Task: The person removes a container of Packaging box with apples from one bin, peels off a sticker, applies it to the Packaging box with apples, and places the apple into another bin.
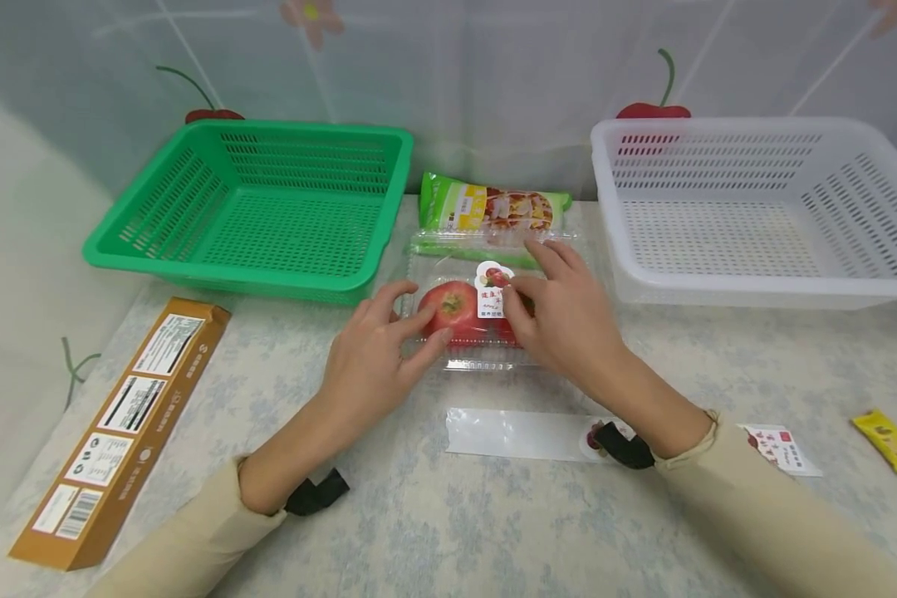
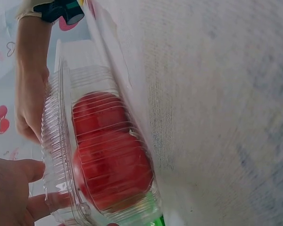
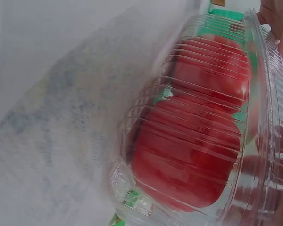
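A clear plastic clamshell box (image 1: 463, 363) holding red tomatoes (image 1: 448, 309) lies on the table in front of me. My left hand (image 1: 377, 340) curls over the left side of the box, thumb and fingers on the lid; in the left wrist view the thumb meets its ridged rim. On top, a white printed sticker (image 1: 491, 303) with a fruit picture overlaps the tomatoes. My right hand (image 1: 571, 320) pinches the sticker's right edge between thumb and index finger, while other fingers reach over the lid. Two tomatoes (image 3: 186, 150) show through the box wall in the right wrist view.
Behind the box lies a green snack bag (image 1: 504, 208). A green basket (image 1: 254, 208) stands back left, a white basket (image 1: 718, 220) back right. Nearby are a long brown carton (image 1: 120, 432), a glossy backing strip (image 1: 508, 433), a printed card (image 1: 788, 453) and a yellow packet (image 1: 891, 442).
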Demonstrator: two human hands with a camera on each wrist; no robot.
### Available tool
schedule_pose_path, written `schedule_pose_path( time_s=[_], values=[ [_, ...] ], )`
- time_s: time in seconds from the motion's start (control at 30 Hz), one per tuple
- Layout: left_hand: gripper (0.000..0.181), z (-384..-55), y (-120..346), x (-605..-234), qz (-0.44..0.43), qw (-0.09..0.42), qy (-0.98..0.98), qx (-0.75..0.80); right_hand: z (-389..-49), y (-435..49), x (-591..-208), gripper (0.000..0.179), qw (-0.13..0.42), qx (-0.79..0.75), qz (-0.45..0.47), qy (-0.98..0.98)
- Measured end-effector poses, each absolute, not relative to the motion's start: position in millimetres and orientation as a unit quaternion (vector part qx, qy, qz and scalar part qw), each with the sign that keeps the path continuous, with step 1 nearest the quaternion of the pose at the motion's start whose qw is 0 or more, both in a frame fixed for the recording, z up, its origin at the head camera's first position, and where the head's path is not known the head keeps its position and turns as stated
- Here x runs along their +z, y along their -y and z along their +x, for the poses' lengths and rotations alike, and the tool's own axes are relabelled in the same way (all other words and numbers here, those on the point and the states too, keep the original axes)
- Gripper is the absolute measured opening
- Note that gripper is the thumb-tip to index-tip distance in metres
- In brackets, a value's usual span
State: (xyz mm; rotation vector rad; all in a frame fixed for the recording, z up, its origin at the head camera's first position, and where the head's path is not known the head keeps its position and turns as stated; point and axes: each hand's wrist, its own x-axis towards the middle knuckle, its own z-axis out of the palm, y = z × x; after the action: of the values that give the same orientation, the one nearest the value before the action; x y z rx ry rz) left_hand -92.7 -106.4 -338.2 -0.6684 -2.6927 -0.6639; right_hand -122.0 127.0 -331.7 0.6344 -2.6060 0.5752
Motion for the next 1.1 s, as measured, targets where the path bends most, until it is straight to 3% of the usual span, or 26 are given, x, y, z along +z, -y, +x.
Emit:
schedule_pose_path(
  time_s=[0.1, 0.2, 0.5, 0.67, 0.83, 1.1],
  values=[
    [0.043, -92.8, 106.3, -338.0, -0.230, 0.144, 0.934, -0.232, -121.1, -126.5, -332.5, 0.028, 0.231, 0.210, 0.238, 0.920],
    [0.043, -92.9, 106.2, -337.6, -0.229, 0.141, 0.934, -0.236, -120.9, -126.2, -331.1, 0.027, 0.223, 0.202, 0.231, 0.925],
    [0.045, -92.3, 107.5, -336.8, -0.215, 0.111, 0.933, -0.268, -124.7, -133.8, -322.7, 0.036, 0.084, 0.195, 0.228, 0.950],
    [0.046, -91.4, 108.1, -338.2, -0.215, 0.104, 0.933, -0.270, -123.4, -144.4, -320.6, 0.028, 0.048, 0.272, 0.264, 0.924],
    [0.046, -92.0, 107.6, -340.2, -0.217, 0.112, 0.931, -0.272, -119.0, -154.0, -322.6, 0.023, 0.056, 0.344, 0.282, 0.894],
    [0.047, -92.5, 108.2, -339.7, -0.209, 0.103, 0.931, -0.281, -121.9, -154.5, -329.3, 0.024, 0.090, 0.289, 0.319, 0.898]
  ],
)
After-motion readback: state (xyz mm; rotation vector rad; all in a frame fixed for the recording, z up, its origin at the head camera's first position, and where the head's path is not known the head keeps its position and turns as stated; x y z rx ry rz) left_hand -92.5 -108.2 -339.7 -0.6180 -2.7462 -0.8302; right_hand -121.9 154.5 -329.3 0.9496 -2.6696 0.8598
